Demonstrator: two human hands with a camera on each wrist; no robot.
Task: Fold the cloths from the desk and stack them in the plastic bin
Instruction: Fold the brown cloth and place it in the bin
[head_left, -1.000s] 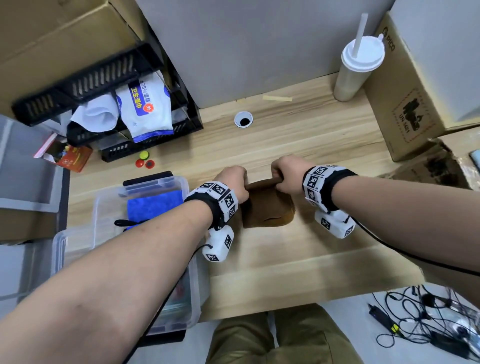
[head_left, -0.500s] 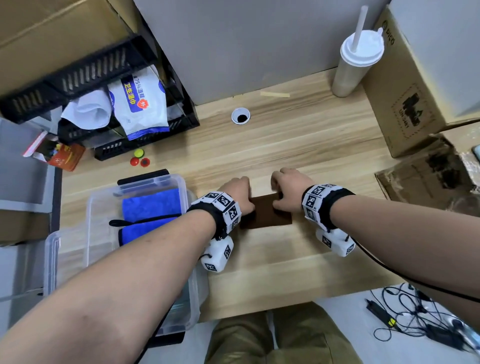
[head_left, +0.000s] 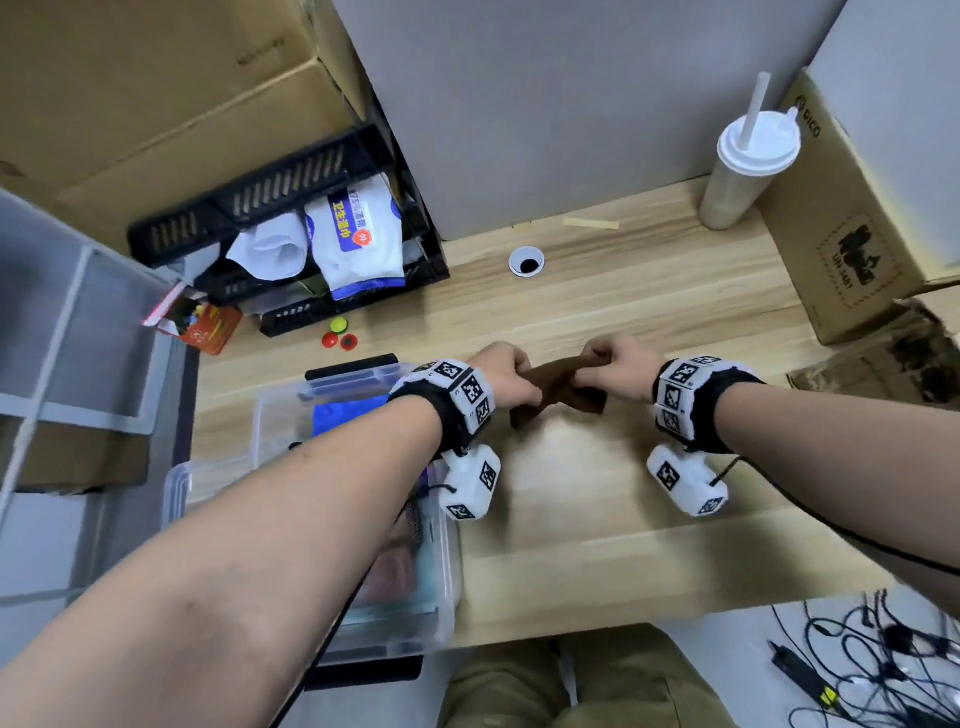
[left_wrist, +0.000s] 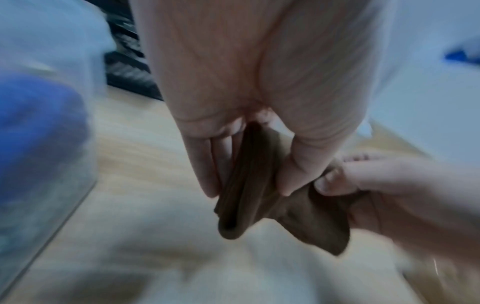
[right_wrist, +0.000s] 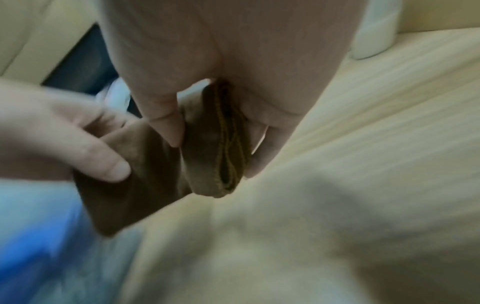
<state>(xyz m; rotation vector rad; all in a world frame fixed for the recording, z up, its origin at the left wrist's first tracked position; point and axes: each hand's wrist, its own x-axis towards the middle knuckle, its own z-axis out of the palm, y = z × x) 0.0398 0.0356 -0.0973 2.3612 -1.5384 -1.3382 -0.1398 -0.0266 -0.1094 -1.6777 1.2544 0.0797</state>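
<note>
Brown cloth (head_left: 558, 387), folded thick, is hanging between both hands just above the wooden desk (head_left: 649, 322). The left hand (head_left: 506, 376) is pinching one end between thumb and fingers, and the right hand (head_left: 618, 366) is pinching the other, probably to keep the layers aligned. Bare desk is lying in front, while the clear plastic bin (head_left: 270, 415), holding a blue cloth (head_left: 345, 418), is sitting just left of them.

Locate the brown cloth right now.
Head view: the brown cloth is held folded between the left hand and right hand, just above the wooden desk, right of the plastic bin.
</note>
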